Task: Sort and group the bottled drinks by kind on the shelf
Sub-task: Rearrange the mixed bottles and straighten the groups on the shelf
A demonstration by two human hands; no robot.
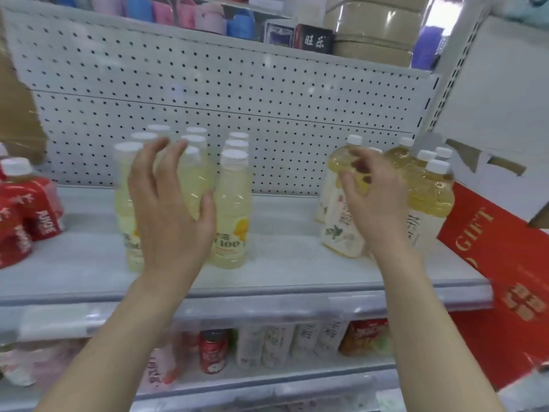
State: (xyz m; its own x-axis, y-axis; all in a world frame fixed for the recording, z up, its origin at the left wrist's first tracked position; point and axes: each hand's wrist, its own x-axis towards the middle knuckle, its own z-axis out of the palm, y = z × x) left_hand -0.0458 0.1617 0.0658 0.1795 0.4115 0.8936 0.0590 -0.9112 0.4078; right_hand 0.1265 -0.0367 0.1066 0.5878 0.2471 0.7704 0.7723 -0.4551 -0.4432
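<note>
Several pale yellow drink bottles point(234, 209) with white caps stand in rows at the middle left of the grey shelf point(282, 263). My left hand point(169, 209) is spread in front of the middle front bottle, thumb at its side and fingers straight. To the right stand several amber tea bottles point(430, 191) with white floral labels. My right hand point(374, 197) hovers in front of the shoulder of the nearest tea bottle point(338, 233), its fingers loosely curled. I cannot tell whether they touch it. Red-labelled bottles point(38, 209) sit at the far left.
A red gift box point(505, 263) leans at the shelf's right end under a white carton point(505, 114). A pegboard point(237, 99) backs the shelf. The lower shelf holds a red can point(212, 352) and more bottles. A bare gap lies between the two bottle groups.
</note>
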